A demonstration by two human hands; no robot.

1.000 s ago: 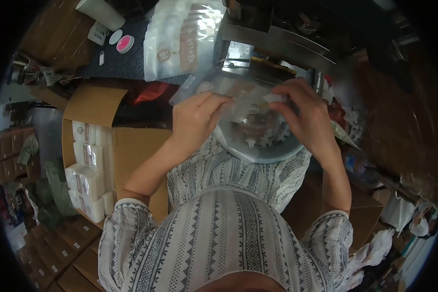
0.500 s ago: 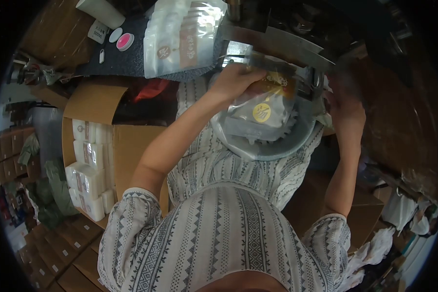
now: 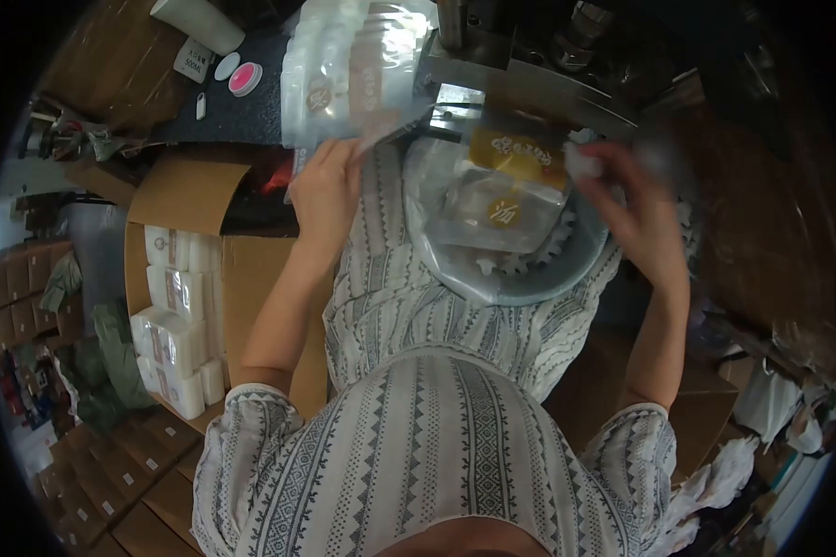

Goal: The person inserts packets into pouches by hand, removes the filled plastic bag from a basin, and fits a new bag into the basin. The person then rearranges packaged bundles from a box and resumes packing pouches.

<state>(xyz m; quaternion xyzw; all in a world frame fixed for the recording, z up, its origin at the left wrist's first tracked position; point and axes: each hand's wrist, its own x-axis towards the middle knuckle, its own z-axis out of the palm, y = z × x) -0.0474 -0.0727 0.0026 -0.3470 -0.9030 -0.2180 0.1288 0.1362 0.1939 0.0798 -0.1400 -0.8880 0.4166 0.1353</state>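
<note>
My left hand [image 3: 328, 190] is closed at the lower edge of a fanned stack of clear printed plastic bags [image 3: 339, 84], pinching one bag whose edge lifts away to the right. My right hand [image 3: 636, 209] is at the right of the basin, fingers bent around a small white blurred piece [image 3: 582, 161] whose kind I cannot make out. Between the hands, a clear pouch with a yellow label [image 3: 503, 210] lies over a grey-blue basin [image 3: 455, 283] resting on my lap, touched by neither hand. White toothed pieces [image 3: 511, 263] show in the basin beneath it.
A metal machine [image 3: 567, 93] stands just beyond the basin. At left, an open cardboard box [image 3: 269, 306] holds stacked white packs [image 3: 169, 339]. A pink-topped round tin [image 3: 244, 79] and a white cup [image 3: 198, 23] are on the dark mat [image 3: 237, 125].
My left hand has let go of the yellow-labelled pouch and moved left to the bag stack, lifting one bag's edge. My right hand has moved left towards the basin, with a white piece now showing.
</note>
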